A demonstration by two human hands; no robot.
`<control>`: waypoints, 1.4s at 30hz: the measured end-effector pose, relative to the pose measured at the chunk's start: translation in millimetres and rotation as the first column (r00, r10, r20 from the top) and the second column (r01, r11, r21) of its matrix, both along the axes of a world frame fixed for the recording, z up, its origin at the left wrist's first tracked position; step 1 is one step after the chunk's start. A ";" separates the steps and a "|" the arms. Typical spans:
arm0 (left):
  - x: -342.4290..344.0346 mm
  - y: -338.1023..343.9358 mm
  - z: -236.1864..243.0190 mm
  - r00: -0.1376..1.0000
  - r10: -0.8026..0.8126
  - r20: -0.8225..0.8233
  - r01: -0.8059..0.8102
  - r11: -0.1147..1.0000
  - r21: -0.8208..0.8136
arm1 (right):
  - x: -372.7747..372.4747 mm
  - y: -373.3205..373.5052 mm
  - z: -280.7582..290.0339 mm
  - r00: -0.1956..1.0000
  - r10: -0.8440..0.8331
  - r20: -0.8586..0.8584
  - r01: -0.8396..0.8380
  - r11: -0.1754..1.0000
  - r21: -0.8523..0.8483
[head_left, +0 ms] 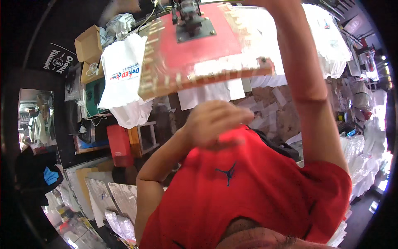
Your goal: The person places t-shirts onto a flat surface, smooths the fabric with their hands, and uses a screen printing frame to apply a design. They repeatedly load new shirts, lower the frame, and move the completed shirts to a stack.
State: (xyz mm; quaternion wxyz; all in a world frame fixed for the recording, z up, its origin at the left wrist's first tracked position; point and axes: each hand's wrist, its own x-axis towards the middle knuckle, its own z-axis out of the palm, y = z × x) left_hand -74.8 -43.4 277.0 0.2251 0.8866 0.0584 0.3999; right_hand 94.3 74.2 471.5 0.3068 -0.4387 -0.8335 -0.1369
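Note:
My left hand [219,122] is in front of my chest, smeared by motion, with its fingers stretched toward the right and the thumb apart. Nothing shows in it. Beyond it a screen-printing frame [203,79] with a wooden border and a red middle [224,37] hangs tilted above the work area. A dark metal clamp [192,31] with a bolted plate sits on the frame's far part. My right arm [296,62] reaches up past the frame's right side, and its hand is cut off by the top edge. White fabric [207,96] shows below the frame.
White printed bags or cloths [122,74] hang at the left, near an open cardboard box [89,50]. A red box [120,145] stands lower. White stacks [327,41] lie at the right. Paper scraps [269,112] litter the floor. A blurred skin-coloured shape [120,6] shows at the top left.

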 end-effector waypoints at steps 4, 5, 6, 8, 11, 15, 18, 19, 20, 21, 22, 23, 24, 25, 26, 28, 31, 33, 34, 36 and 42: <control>-32.5 17.3 54.5 0.916 0.362 0.172 -0.380 0.921 0.083 | 13.1 -45.3 -130.1 0.922 0.347 -0.171 -0.386 0.850 -0.357; -25.2 47.6 43.9 0.916 0.374 0.143 -0.383 0.923 0.043 | 8.6 -45.2 -172.8 0.921 0.270 -0.281 -0.373 0.819 -0.435; -22.8 72.5 22.0 0.929 0.369 -0.001 -0.369 0.929 0.039 | 2.1 -45.6 -211.4 0.905 0.185 -0.382 -0.373 0.776 -0.509; -11.5 96.2 -39.9 0.901 0.355 -0.249 -0.395 0.909 -0.132 | -1.2 -48.8 -256.7 0.935 0.268 -0.232 -0.345 0.838 -0.423; 3.4 95.1 -85.1 0.847 0.377 -0.374 -0.417 0.908 -0.030 | -1.7 -46.4 -315.6 0.989 0.084 -0.125 -0.137 0.843 -0.520; 4.4 103.3 -103.7 0.819 0.430 -0.379 -0.472 0.881 -0.019 | -6.2 -35.0 -318.6 0.984 -0.013 -0.175 -0.076 0.868 -0.490; 6.4 106.5 -120.7 0.818 0.427 -0.386 -0.472 0.881 -0.025 | -5.0 -31.7 -333.0 0.986 -0.033 -0.166 -0.064 0.835 -0.546; 5.2 107.9 -130.3 0.819 0.421 -0.391 -0.466 0.884 -0.025 | -4.3 -31.4 -336.4 0.993 -0.031 -0.110 -0.033 0.840 -0.541; 4.5 111.2 -138.0 0.825 0.404 -0.395 -0.454 0.890 -0.038 | -4.8 -29.5 -342.8 0.993 -0.046 -0.108 -0.021 0.833 -0.552; 3.4 112.5 -144.2 0.813 0.416 -0.408 -0.457 0.890 -0.003 | -6.7 -28.1 -351.7 0.988 -0.043 -0.145 -0.044 0.835 -0.549; 1.9 112.5 -152.5 0.799 0.430 -0.419 -0.459 0.888 0.034 | -8.1 -27.1 -364.2 0.983 -0.039 -0.182 -0.067 0.837 -0.542; 3.8 116.7 -176.4 0.789 0.439 -0.431 -0.464 0.885 0.052 | -5.0 -22.2 -394.0 0.966 -0.040 -0.254 -0.124 0.794 -0.596; 14.5 125.8 -185.6 0.739 0.455 -0.497 -0.510 0.860 0.030 | -8.0 -13.8 -405.2 0.993 -0.095 -0.066 0.049 0.863 -0.503; 11.7 120.9 -189.8 0.758 0.462 -0.460 -0.504 0.863 0.036 | -9.5 -19.5 -411.6 0.992 -0.089 -0.093 0.030 0.863 -0.504; 12.5 120.8 -195.8 0.778 0.468 -0.419 -0.497 0.866 0.046 | -7.1 -19.8 -416.8 0.989 -0.083 -0.120 0.012 0.866 -0.499; 11.4 119.4 -189.5 0.773 0.471 -0.424 -0.500 0.865 0.048 | -6.9 -19.4 -406.7 0.974 -0.054 -0.219 -0.068 0.855 -0.513; 12.9 120.9 -189.4 0.784 0.486 -0.387 -0.514 0.857 0.036 | 2.7 -20.4 -415.6 0.964 -0.044 -0.261 -0.085 0.881 -0.465; 11.9 120.8 -190.7 0.803 0.504 -0.318 -0.531 0.848 0.004 | 19.0 -13.7 -419.2 0.850 0.154 -0.504 -0.333 0.898 -0.288; 14.4 121.8 -190.7 0.804 0.507 -0.312 -0.528 0.849 0.018 | 28.3 -12.8 -419.4 0.759 0.171 -0.628 -0.388 0.894 -0.226; 13.3 120.7 -190.6 0.828 0.479 -0.292 -0.527 0.843 -0.112 | 65.6 -10.6 -392.5 0.862 -0.084 -0.500 -0.024 0.978 -0.206; 17.4 112.4 -179.0 0.780 0.539 -0.318 -0.569 0.822 -0.004 | 228.0 -16.0 -500.9 0.851 -0.477 0.218 0.512 0.667 -0.541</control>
